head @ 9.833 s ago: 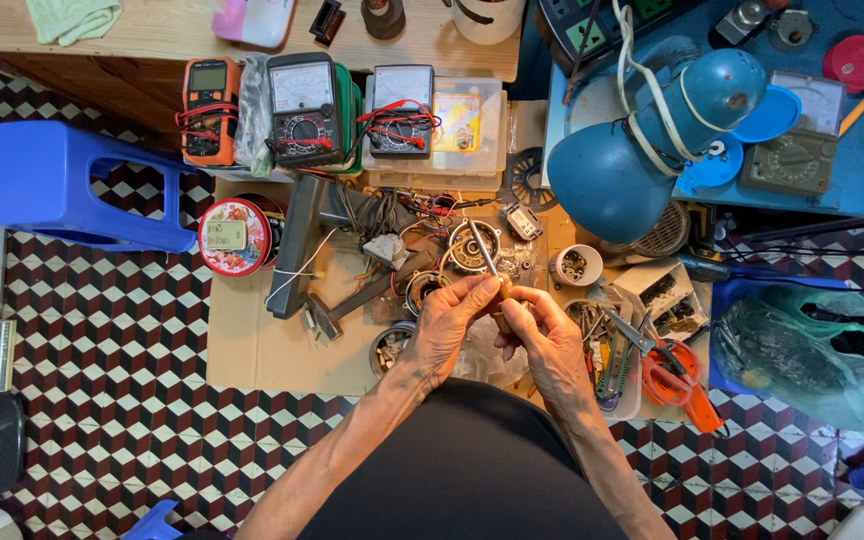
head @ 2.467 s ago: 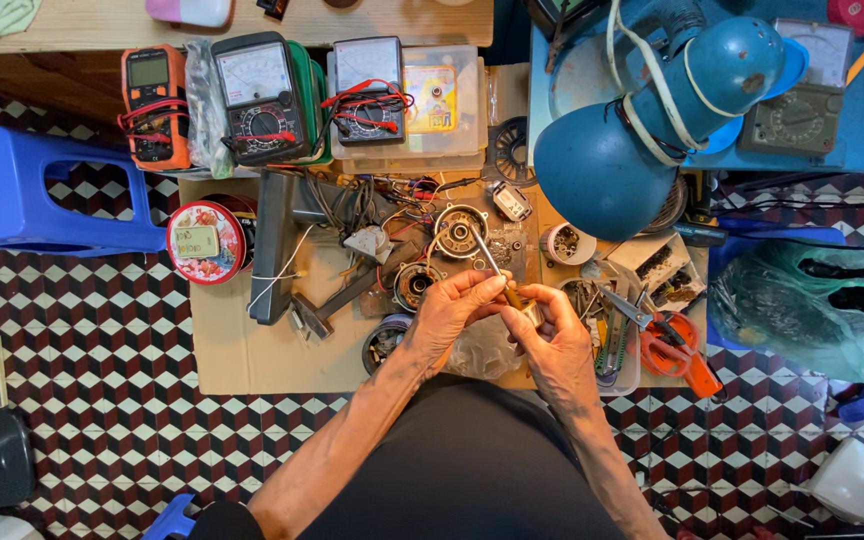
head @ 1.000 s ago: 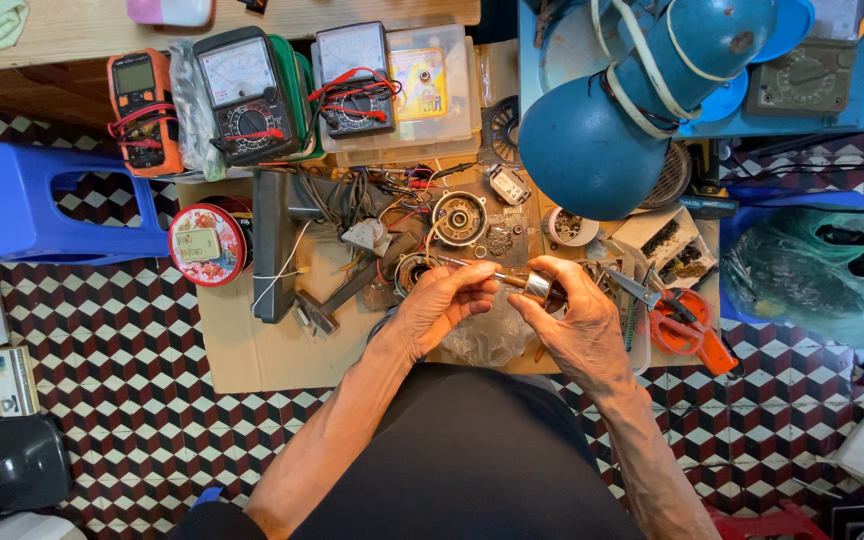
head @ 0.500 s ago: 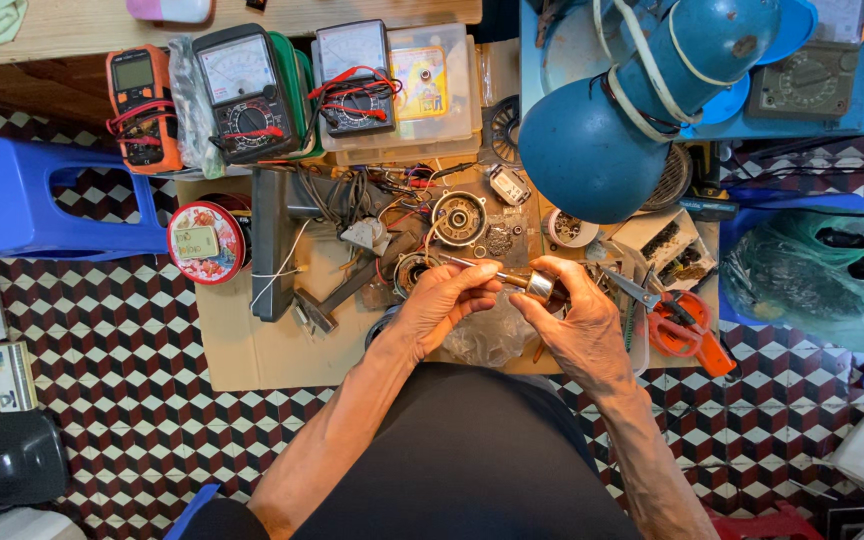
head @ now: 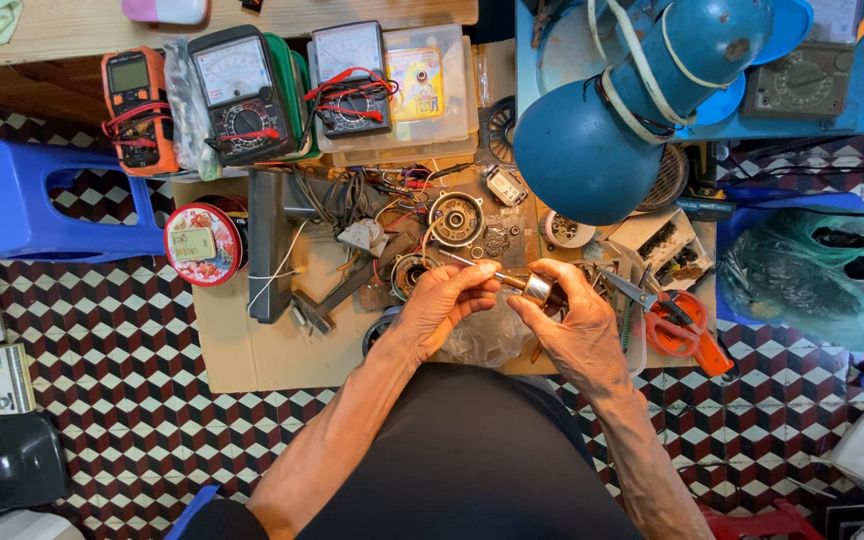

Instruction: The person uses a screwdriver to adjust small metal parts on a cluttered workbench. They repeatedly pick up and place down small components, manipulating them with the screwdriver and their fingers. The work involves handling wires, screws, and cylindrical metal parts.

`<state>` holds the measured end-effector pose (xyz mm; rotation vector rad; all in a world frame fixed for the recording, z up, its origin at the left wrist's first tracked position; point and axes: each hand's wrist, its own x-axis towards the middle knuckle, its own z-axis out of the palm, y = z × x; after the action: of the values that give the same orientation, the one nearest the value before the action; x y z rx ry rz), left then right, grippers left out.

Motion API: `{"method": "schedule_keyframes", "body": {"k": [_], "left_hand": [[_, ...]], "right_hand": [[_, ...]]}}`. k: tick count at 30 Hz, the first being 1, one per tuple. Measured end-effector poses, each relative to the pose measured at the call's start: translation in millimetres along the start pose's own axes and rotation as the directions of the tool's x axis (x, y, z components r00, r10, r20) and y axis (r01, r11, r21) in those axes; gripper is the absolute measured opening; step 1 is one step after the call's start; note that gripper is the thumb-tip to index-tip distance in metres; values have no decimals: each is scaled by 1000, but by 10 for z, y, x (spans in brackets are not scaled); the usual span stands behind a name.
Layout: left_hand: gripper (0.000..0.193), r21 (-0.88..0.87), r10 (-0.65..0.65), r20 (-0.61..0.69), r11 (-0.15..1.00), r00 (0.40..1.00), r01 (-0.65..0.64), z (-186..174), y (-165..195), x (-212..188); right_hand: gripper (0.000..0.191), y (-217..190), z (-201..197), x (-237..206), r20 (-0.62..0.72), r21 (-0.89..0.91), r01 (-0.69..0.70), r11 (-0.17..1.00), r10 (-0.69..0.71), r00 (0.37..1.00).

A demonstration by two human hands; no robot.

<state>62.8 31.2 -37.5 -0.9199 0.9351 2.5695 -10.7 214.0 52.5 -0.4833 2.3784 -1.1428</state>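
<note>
At the far left of the frame a blue plastic stool (head: 27, 205) stands on the chequered floor. Right of it, an orange multimeter (head: 135, 110) and a black analogue meter (head: 242, 95) lean at the upper left, and a round red tin (head: 202, 243) sits on the edge of the sheet of cardboard (head: 252, 345) that carries the loose parts. A second meter with red leads (head: 352, 80) rests on a clear plastic box at top centre. Below it lie tangled wires and a round motor housing (head: 455, 219).

In the middle of the frame the left hand (head: 442, 305) is closed in a pinch on a thin metal shaft (head: 472, 265) that runs up to the left from a small metal cylinder (head: 535, 288). The right hand (head: 577, 335) is closed around that cylinder, thumb and fingertips gripping its body. Both hands hold the piece just above the cardboard, near the person's lap.

The step in hand looks like fitting or working the shaft in the cylinder: one hand steadies the body while the other guides the rod. The next move seems to call for a firm grip on the body and a straight pull, push or twist along the rod's own line, kept over the cardboard so nothing small drops.

Further right, orange-handled scissors (head: 672, 325) lie near the right hand. A large blue lamp shade (head: 587, 150) hangs over the upper right, and a green plastic bag (head: 812, 275) sits at the right edge.
</note>
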Motion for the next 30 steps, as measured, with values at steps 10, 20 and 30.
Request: {"method": "schedule_keyframes", "body": {"k": [10,20,30], "left_hand": [[34,55,-7,26,998,1000,6,-20,83,-21],[37,158,89,122,982,988,-108,90,158,-109],[36,130,155,128,976,979,-172,41,89,-76]], "right_hand": [[46,-23,-86,36,48,63,-52,997,49,998],[45,187,14,85,76,400,-210,892,195,978],[43,316,88,98,140,524,-218,824,170,976]]}}
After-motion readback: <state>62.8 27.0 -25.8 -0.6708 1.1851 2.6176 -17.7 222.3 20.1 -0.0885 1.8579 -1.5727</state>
